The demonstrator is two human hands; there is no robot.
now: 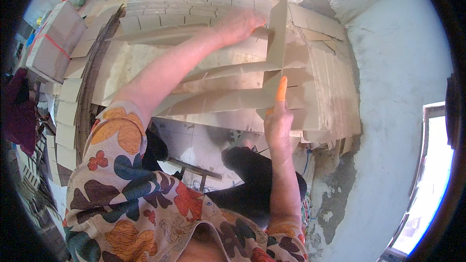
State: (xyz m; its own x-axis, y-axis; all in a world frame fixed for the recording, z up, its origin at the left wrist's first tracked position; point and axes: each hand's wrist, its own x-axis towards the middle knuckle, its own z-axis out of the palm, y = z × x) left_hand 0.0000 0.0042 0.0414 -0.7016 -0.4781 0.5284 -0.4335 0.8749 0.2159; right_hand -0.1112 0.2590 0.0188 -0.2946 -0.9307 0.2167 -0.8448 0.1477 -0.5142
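Note:
A tall cardboard cross strip [276, 43] stands on edge, meeting several long slotted cardboard strips [228, 72] that run leftward across the work surface. At the far end my left hand [242, 23] is closed on a cardboard strip beside the cross strip; its fingertips are partly hidden, and some orange covering shows on one. My right hand [279, 121] pinches the near end of the cross strip. An orange finger cover [281, 89] sits on its index finger, which lies stretched along the board, with a second bit of orange at the thumb.
Rows of stacked slotted cardboard [189, 7] line the far side, and more cardboard stacks [335, 92] stand against the right wall. To the left are further stacks [68, 111] and a bundle tied with red strap [56, 43]. Below the surface is a small stool frame [194, 169].

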